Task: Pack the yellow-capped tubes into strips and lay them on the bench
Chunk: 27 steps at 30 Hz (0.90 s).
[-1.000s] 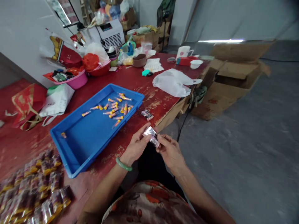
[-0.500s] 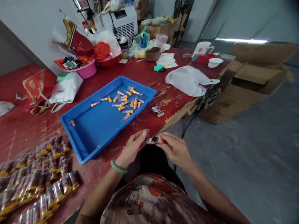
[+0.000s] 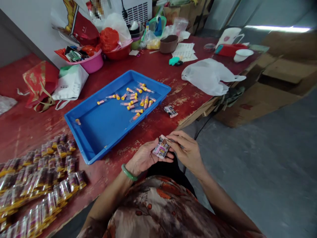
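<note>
My left hand (image 3: 144, 156), with a green bangle on its wrist, holds a small stack of printed paper cards (image 3: 161, 147) above my lap, just off the table edge. The colourful face of the stack is turned up, and the left fingers show beneath it. My right hand (image 3: 187, 152) pinches the stack's upper right corner between thumb and fingers. A second small printed stack (image 3: 170, 111) lies on the red table (image 3: 119, 158), beside the blue tray (image 3: 99, 158). Inside that tray lie several clear tubes with yellow caps (image 3: 133, 106).
Rows of filled tubes with yellow ends (image 3: 42, 178) cover the table's near left. Farther back are a white plastic bag (image 3: 210, 76), a pink basin (image 3: 95, 62), a red gift bag (image 3: 41, 82) and a brown bowl (image 3: 168, 44). An open cardboard box (image 3: 255, 102) stands at the right.
The stack has been tilted so its printed face now shows, where before it was seen nearly edge-on. My right fingers have shifted to its upper corner. The whole view has tipped downward.
</note>
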{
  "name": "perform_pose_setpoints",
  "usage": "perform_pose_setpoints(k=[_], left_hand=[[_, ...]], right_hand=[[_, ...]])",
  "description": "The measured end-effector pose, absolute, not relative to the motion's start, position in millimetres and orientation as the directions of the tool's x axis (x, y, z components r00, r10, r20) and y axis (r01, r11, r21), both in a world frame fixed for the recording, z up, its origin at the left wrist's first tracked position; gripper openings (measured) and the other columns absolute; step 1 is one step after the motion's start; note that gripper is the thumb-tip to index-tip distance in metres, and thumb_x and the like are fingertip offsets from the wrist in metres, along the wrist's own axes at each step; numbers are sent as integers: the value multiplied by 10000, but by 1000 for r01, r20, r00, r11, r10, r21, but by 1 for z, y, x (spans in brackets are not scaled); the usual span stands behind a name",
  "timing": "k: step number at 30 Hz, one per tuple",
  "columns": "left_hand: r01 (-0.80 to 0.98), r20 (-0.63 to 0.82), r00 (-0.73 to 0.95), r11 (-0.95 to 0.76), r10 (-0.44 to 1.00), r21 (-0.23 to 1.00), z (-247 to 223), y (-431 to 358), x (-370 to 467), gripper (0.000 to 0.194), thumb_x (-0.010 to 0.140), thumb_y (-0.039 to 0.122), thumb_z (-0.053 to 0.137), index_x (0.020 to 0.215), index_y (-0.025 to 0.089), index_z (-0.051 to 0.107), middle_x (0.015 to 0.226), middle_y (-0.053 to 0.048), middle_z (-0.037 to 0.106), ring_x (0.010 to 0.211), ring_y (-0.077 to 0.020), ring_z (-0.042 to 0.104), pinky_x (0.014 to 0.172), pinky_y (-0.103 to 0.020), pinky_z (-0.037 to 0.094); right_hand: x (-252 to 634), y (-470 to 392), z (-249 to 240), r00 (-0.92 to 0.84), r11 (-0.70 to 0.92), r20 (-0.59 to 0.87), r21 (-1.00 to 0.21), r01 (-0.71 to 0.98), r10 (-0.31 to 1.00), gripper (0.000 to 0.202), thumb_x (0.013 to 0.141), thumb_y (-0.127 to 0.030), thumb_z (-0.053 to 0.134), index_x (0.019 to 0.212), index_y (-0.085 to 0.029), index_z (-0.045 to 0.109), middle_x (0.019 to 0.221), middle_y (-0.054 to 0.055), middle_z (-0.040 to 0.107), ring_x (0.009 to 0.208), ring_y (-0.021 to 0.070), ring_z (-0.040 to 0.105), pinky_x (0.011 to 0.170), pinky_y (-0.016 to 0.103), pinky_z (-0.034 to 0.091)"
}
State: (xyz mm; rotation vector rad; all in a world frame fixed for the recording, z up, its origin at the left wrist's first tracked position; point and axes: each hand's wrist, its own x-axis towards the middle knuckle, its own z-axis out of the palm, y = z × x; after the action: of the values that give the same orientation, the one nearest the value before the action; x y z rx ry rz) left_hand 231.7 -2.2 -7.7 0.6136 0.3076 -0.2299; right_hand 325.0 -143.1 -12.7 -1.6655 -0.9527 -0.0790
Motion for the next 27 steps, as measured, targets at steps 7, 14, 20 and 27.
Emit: perform_pose_setpoints(k=[7, 14, 20, 27], left_hand=[[245, -339, 940, 783, -46, 571, -9, -6, 231, 299, 874, 356, 594, 956, 81, 680, 818, -112, 706, 690, -195, 680, 669, -330, 561], [221, -385, 921, 746, 51, 628, -8, -11, 229, 333, 772, 400, 715, 875, 84, 700, 781, -95, 694, 631, -159, 647, 574, -255, 508], [214, -391, 914, 696, 104, 685, -9, -15, 227, 383, 734, 456, 736, 860, 96, 710, 745, -72, 675, 620, -138, 615, 561, -238, 468], [145, -373, 909, 699, 184, 700, -8, -18, 229, 323, 751, 433, 725, 830, 120, 709, 705, -39, 651, 596, -111, 568, 565, -232, 438]], right_hand=[[321, -141, -9, 633, -31, 568, -731, 682, 527, 171, 865, -118, 561, 910, -198, 706, 855, 51, 626, 739, 137, 621, 606, 241, 516], [313, -142, -14, 657, -34, 565, -745, 666, 498, 195, 864, -115, 549, 878, -208, 720, 849, 41, 641, 669, 114, 620, 561, 220, 526], [315, -140, -11, 697, -58, 462, -811, 583, 548, 103, 832, -151, 598, 766, -190, 668, 794, 33, 638, 639, 120, 607, 550, 234, 505], [306, -138, -6, 701, -90, 483, -787, 610, 524, 130, 807, -114, 586, 711, -198, 611, 750, 18, 600, 627, 117, 551, 592, 246, 473]])
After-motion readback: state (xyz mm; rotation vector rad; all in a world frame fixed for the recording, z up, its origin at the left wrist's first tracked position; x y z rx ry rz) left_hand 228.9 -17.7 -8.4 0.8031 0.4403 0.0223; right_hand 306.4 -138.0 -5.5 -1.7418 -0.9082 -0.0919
